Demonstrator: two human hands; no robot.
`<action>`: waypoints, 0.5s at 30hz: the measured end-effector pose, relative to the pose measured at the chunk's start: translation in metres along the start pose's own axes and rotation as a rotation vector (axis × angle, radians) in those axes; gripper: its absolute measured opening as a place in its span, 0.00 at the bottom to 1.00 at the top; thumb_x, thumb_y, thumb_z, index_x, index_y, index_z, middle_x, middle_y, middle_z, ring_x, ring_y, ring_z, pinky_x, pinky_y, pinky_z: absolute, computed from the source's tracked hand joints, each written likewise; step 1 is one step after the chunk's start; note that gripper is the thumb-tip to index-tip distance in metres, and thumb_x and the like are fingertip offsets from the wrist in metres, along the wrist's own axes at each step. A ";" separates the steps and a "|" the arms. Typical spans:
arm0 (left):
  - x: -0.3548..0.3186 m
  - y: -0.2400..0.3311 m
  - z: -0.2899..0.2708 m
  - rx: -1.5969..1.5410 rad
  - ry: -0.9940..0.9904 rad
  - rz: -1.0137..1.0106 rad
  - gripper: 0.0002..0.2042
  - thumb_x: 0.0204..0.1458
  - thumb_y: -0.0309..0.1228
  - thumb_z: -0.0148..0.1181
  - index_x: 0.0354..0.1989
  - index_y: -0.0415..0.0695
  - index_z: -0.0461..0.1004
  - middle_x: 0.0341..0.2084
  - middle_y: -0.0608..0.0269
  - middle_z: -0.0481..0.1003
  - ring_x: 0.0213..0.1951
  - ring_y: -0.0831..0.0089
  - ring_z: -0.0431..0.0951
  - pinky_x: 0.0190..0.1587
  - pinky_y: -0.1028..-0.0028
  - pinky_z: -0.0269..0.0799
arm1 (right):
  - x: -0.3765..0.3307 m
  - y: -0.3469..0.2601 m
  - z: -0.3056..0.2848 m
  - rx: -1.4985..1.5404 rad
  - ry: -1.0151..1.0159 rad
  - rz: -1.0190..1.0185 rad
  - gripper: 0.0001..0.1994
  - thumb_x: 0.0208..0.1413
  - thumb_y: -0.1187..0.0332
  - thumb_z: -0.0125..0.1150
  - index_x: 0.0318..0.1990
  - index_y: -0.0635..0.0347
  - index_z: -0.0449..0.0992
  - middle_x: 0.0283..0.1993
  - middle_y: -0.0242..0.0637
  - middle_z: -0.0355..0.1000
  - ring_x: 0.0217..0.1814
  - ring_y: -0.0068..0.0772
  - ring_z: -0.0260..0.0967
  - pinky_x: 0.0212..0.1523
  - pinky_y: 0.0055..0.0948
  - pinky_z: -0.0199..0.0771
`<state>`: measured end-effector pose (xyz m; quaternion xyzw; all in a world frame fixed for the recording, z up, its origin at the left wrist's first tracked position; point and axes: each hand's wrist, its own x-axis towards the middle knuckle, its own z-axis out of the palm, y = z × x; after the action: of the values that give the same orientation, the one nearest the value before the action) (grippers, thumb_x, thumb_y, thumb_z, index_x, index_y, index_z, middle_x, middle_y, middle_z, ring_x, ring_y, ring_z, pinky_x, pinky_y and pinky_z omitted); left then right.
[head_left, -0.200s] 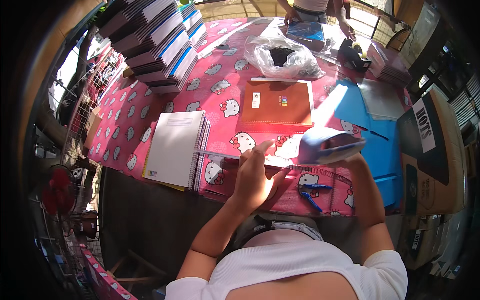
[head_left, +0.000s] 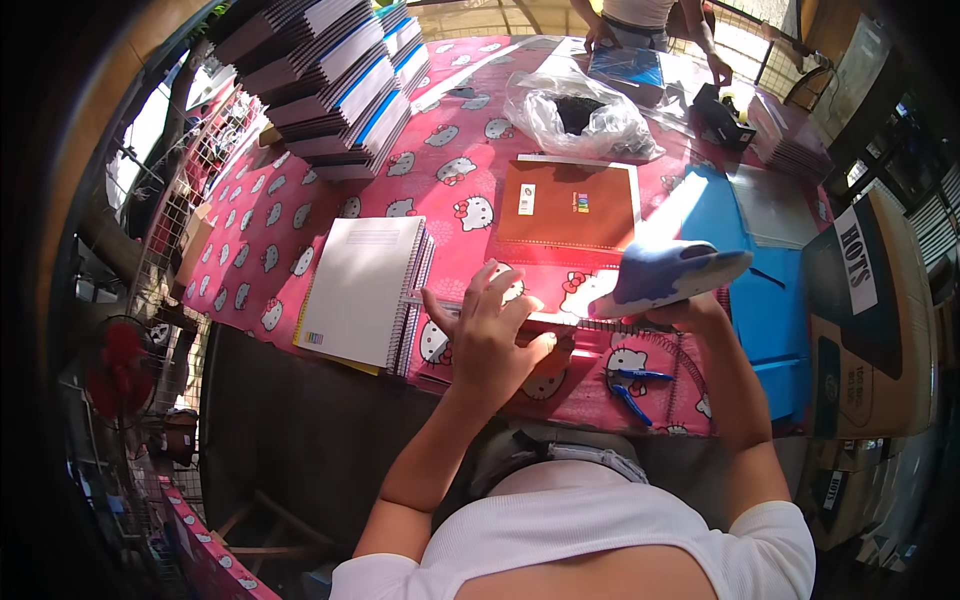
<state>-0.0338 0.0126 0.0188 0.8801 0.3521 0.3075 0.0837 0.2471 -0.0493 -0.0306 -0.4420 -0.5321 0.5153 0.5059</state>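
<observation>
While the fingers of the right hand (head_left: 692, 312) grasp a rounded blue-and-white object with a tapered end (head_left: 680, 272), which rises over them, those of the left hand (head_left: 490, 345) are spread and bent, with nothing seen clasped between them. Below the left fingers runs a narrow pale strip (head_left: 563, 320), continued toward the right hand by a dark spiral coil (head_left: 608, 325); whether the fingertips press on it, I cannot tell.

Nearer the body than the right fingers lie two slim blue pens (head_left: 645, 375). Just left of the left fingers sits a pile of white-covered, spiral-bound notebooks (head_left: 362, 290); ahead, between the two hands, is a flat orange-brown cover (head_left: 570, 228). Right of the right fingers, smooth blue sheets (head_left: 768, 335) overlap on the pink, cat-patterned worktop (head_left: 235, 265), with a brown-and-dark-green cardboard box (head_left: 850, 385) beyond them.

Farther ahead rests a crumpled clear plastic bag (head_left: 530, 122). Well off to the far left of the left fingers stand tall notebook stacks (head_left: 345, 90); farthest out, a co-worker's hand (head_left: 720, 70) hangs near a black tape dispenser (head_left: 720, 118).
</observation>
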 end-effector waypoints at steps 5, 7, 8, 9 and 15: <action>0.001 -0.018 -0.006 0.075 0.081 -0.109 0.19 0.24 0.41 0.75 0.29 0.55 0.77 0.51 0.73 0.70 0.63 0.60 0.59 0.57 0.26 0.19 | 0.022 -0.026 0.020 -0.190 0.154 0.099 0.28 0.32 0.73 0.69 0.49 0.62 0.74 0.42 0.37 0.76 0.42 0.29 0.73 0.45 0.28 0.72; -0.003 -0.028 -0.006 0.079 0.058 -0.122 0.19 0.24 0.41 0.75 0.29 0.55 0.77 0.50 0.72 0.71 0.62 0.61 0.60 0.58 0.27 0.19 | 0.014 -0.045 0.031 -0.182 0.035 -0.125 0.29 0.33 0.73 0.68 0.51 0.61 0.72 0.43 0.39 0.75 0.44 0.31 0.72 0.46 0.27 0.71; -0.003 -0.034 -0.001 0.100 0.066 -0.051 0.20 0.25 0.42 0.76 0.30 0.53 0.77 0.44 0.71 0.75 0.58 0.60 0.65 0.58 0.27 0.24 | 0.026 -0.030 0.025 -0.419 -0.120 0.023 0.29 0.34 0.73 0.69 0.51 0.62 0.71 0.43 0.38 0.75 0.44 0.30 0.72 0.47 0.27 0.71; -0.003 -0.039 0.002 0.001 0.082 -0.040 0.20 0.25 0.42 0.76 0.30 0.52 0.77 0.42 0.71 0.76 0.56 0.61 0.66 0.58 0.27 0.27 | 0.039 -0.019 0.029 -0.682 0.009 -0.074 0.28 0.34 0.72 0.69 0.49 0.62 0.71 0.41 0.37 0.74 0.43 0.30 0.72 0.46 0.28 0.72; 0.003 -0.035 -0.005 -0.090 0.044 -0.099 0.21 0.25 0.40 0.77 0.31 0.49 0.77 0.36 0.71 0.78 0.48 0.64 0.72 0.59 0.49 0.50 | 0.044 -0.013 0.030 -0.498 -0.051 -0.009 0.30 0.36 0.71 0.70 0.52 0.63 0.69 0.41 0.36 0.74 0.44 0.26 0.71 0.42 0.30 0.73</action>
<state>-0.0555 0.0400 0.0113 0.8500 0.3825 0.3378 0.1307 0.2140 -0.0101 -0.0122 -0.5375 -0.6573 0.3772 0.3698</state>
